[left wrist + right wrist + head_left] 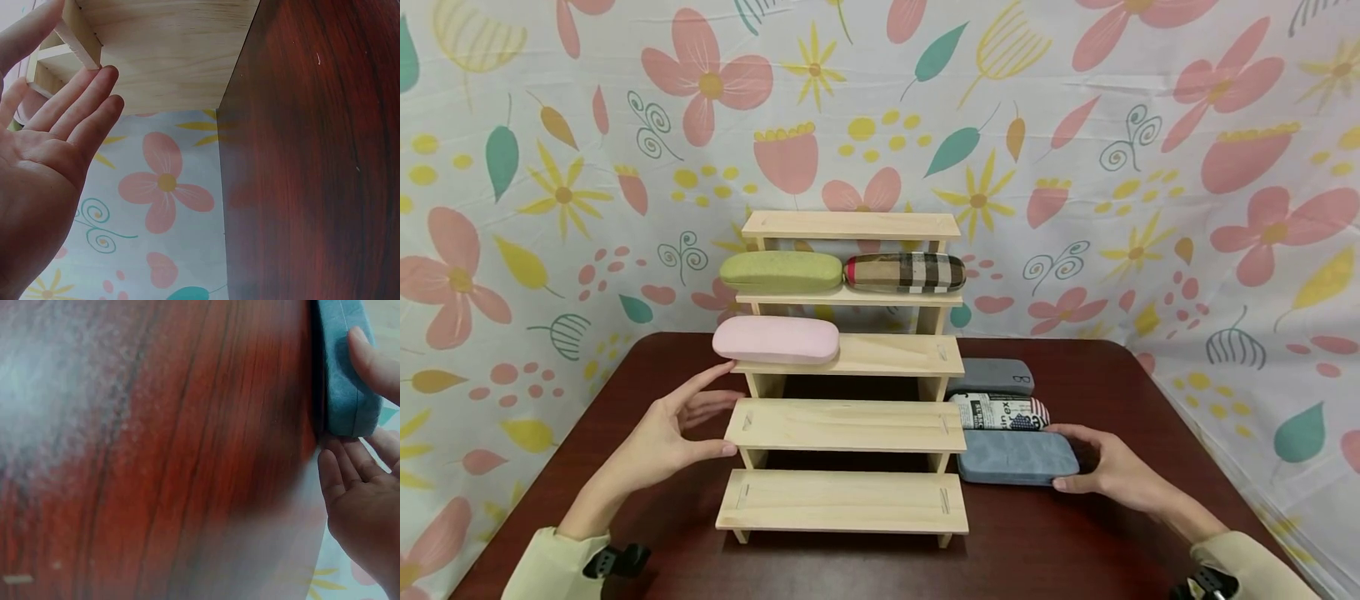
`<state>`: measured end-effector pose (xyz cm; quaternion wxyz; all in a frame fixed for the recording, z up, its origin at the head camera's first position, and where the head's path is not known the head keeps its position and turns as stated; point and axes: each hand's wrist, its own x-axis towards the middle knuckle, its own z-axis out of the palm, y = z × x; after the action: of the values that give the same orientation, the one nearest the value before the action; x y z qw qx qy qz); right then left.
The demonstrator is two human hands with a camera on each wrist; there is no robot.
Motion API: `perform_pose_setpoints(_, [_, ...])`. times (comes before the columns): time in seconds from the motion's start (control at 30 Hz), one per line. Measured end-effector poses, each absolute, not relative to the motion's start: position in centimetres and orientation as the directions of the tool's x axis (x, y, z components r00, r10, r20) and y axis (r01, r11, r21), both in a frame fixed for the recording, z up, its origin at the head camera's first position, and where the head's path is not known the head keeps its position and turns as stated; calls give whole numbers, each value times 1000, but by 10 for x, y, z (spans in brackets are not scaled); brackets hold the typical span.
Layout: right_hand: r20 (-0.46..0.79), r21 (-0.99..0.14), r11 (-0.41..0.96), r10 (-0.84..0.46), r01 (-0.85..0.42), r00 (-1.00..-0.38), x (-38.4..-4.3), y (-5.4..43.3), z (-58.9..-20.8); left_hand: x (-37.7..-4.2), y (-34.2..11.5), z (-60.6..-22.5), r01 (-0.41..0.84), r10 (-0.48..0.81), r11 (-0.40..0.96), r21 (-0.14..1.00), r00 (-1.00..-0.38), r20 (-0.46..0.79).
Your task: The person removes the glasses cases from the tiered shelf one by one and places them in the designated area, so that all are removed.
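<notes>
A tiered wooden rack [842, 502] stands on the table. My left hand [658, 437] is at its left side, fingers mostly straight and fingertips against the shelf edges; in the left wrist view the hand [50, 156] shows an open palm. My right hand [1116, 468] grips the right end of a blue glasses case [1018, 457], thumb at the front and fingers behind. The right wrist view shows the thumb [375, 365] on this case [350, 394]. Behind it lie a newsprint-patterned glasses case [1000, 412] and a grey glasses case [992, 376].
A pink glasses case [777, 340] lies on the rack's middle shelf, at the left. One shelf higher are a green glasses case [781, 272] and a plaid glasses case [905, 272], end to end. A floral cloth [865, 100] hangs behind the dark red table [1045, 550].
</notes>
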<state>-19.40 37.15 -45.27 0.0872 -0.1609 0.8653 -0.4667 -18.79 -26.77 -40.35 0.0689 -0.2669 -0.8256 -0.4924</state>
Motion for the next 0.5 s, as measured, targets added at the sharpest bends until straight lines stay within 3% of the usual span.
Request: perform_pose_setpoints(0.5, [16, -823, 519, -386, -231, -923, -200, 375, -455, -188, -268, -403, 501, 374, 371, 782, -851, 368])
